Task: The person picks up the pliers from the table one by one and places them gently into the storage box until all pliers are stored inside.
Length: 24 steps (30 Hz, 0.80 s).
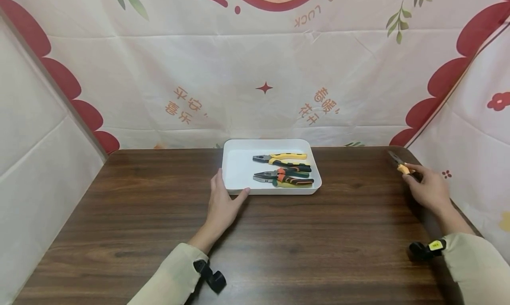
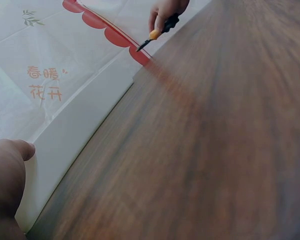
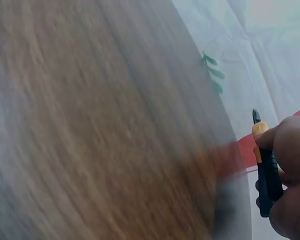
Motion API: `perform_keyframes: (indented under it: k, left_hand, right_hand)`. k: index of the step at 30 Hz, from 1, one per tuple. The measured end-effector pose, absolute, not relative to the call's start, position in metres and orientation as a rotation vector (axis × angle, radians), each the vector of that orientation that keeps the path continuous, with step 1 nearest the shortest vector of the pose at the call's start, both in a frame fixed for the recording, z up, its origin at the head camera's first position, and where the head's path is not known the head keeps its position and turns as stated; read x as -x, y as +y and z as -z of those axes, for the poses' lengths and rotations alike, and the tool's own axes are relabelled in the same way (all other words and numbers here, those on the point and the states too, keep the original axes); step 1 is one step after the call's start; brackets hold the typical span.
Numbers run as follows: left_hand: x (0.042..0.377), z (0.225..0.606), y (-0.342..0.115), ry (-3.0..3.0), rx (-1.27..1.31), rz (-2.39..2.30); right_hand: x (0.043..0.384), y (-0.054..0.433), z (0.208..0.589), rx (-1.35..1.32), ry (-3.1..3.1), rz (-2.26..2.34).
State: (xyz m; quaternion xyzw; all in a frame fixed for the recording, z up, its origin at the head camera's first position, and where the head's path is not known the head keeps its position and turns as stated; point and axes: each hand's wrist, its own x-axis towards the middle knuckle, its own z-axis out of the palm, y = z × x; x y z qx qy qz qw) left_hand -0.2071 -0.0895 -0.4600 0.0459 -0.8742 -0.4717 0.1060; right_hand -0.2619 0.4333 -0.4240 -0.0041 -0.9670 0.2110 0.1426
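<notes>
My left hand (image 1: 224, 203) holds the near left corner of a white tray (image 1: 236, 163), thumb on the front wall and fingers along the left side. In the left wrist view the thumb (image 2: 25, 149) presses the tray's outer wall (image 2: 65, 147). Several pliers lie in the tray, jaws leftward; the farthest pliers (image 1: 288, 156) have yellow and black handles, while others show orange, black and green. At the table's far right corner, my right hand (image 1: 430, 190) grips pliers (image 3: 270, 175) by their orange and black handles. Their dark, narrow jaws point away from the hand.
The brown wood-grain table (image 1: 303, 243) runs back to a white printed cloth (image 1: 263, 114) behind the tray. More white cloth (image 1: 470, 132) rises close beside my right hand, and another white panel (image 1: 36, 163) bounds the left side.
</notes>
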Motion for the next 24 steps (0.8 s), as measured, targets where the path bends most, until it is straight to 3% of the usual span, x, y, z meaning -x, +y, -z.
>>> perform_keyframes:
  k: [24]
  left_hand:
    - [0.206, 0.458, -0.088, -2.565, -0.135, 1.412]
  right_hand:
    - [0.264, 0.368, 0.410, -0.066, -2.693, -0.819]
